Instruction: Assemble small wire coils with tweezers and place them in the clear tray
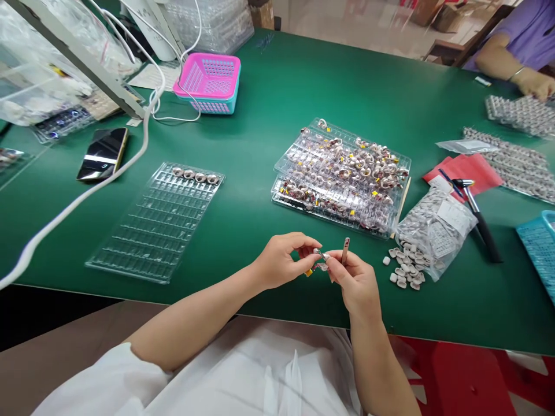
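My left hand (286, 260) is closed in a pinch on a small wired part (319, 266) with a yellow tab. My right hand (356, 284) pinches the same part from the other side, and a slim brownish stick-like tool (346, 249) stands up between its fingers. Fingertips hide much of the part. Beyond my hands lie stacked clear trays (338, 173) full of similar pale pieces with wires and yellow tabs. To the left, a clear slotted tray (147, 231) has several round pieces (195, 175) in its far row.
Right of my hands are loose pale caps (407, 268), a plastic bag (437, 225) of them, a hammer (479, 219) and a blue basket (540, 245). A phone (103, 154), white cable (87, 199) and pink basket (208, 75) lie left. Another person's hand (535, 84) is at far right.
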### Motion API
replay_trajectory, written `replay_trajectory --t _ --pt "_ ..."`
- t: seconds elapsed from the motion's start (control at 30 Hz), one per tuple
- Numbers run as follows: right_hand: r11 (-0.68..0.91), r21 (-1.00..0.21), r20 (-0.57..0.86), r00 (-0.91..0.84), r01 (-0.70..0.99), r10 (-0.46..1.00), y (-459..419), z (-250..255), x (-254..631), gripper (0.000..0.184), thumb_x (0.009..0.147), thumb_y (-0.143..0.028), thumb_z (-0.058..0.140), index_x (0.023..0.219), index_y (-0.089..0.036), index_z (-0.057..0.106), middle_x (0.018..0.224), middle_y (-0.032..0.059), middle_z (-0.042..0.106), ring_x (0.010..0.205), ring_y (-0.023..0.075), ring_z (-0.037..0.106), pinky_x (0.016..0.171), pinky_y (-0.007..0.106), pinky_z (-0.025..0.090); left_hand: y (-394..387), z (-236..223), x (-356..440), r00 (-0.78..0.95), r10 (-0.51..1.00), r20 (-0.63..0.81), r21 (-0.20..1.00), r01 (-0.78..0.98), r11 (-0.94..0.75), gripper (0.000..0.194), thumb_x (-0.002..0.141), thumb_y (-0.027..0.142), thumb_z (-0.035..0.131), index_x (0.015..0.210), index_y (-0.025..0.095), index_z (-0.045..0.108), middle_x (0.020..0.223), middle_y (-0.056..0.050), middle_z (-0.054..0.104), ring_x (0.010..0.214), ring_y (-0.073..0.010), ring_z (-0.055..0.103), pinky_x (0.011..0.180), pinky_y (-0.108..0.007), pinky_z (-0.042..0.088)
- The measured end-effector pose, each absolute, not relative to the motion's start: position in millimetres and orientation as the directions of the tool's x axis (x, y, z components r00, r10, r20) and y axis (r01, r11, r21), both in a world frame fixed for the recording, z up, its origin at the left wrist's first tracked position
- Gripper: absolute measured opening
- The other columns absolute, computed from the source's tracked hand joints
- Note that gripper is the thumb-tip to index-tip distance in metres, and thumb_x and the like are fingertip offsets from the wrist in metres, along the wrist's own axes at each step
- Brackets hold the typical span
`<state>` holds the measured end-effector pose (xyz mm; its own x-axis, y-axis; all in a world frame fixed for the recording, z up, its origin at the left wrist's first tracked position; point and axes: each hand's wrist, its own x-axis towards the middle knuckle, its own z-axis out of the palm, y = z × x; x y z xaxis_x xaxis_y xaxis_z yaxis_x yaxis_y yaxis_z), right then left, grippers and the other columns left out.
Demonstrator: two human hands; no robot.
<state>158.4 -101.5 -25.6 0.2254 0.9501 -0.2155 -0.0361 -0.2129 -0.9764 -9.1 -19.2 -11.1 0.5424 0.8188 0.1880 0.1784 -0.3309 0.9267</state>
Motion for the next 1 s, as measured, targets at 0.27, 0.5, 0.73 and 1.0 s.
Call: replay_trajectory --t 0.27,0.5,0.73,1.0 --pt "0.217 -0.884 0.286 0.109 0.415 0.952 -103 -20 153 0.018 0.087 -0.014 0.062 0.100 -0.023 0.069 0.088 0.0040 0.068 0.074 0.0140 0.062 0.060 0.025 0.051 -17 -16 -11 0.569 0.758 0.319 0.859 0.164 -0.485 0.017 0.081 0.016 0.061 0.094 0.015 0.072 0.073 -0.005 0.072 0.065 -0.0127 0.065 0.064 -0.023 0.053" --pt "0.303 -0.750 0.467 0.146 0.588 0.872 -103 -25 152 0.030 0.085 -0.010 0.063 0.109 -0.026 0.068 0.091 0.0046 0.066 0.076 0.0149 0.064 0.060 0.026 0.054 -19 -11 -11 0.554 0.791 0.258 0.905 0.148 -0.399 0.020 0.081 0.014 0.059 0.095 0.014 0.073 0.076 -0.006 0.071 0.067 -0.0134 0.064 0.067 -0.025 0.053" --pt "0.245 -0.767 0.428 0.189 0.593 0.884 -102 -21 150 0.021 0.087 -0.014 0.062 0.105 -0.024 0.068 0.089 0.0056 0.067 0.074 0.0159 0.063 0.056 0.027 0.053 -22 -10 -10 0.565 0.803 0.190 0.940 0.131 -0.314 0.021 0.082 0.016 0.059 0.098 0.016 0.074 0.081 -0.007 0.071 0.071 -0.0141 0.064 0.069 -0.025 0.053" --pt "0.315 -0.675 0.508 0.111 0.668 0.854 -101 -30 148 0.033 0.084 -0.008 0.064 0.111 -0.026 0.066 0.092 0.0057 0.068 0.080 0.0168 0.065 0.063 0.029 0.057 -22 -11 -10 0.545 0.828 0.130 0.956 0.153 -0.251 0.026 0.082 0.013 0.056 0.101 0.011 0.074 0.084 -0.009 0.071 0.073 -0.0154 0.064 0.069 -0.026 0.053"
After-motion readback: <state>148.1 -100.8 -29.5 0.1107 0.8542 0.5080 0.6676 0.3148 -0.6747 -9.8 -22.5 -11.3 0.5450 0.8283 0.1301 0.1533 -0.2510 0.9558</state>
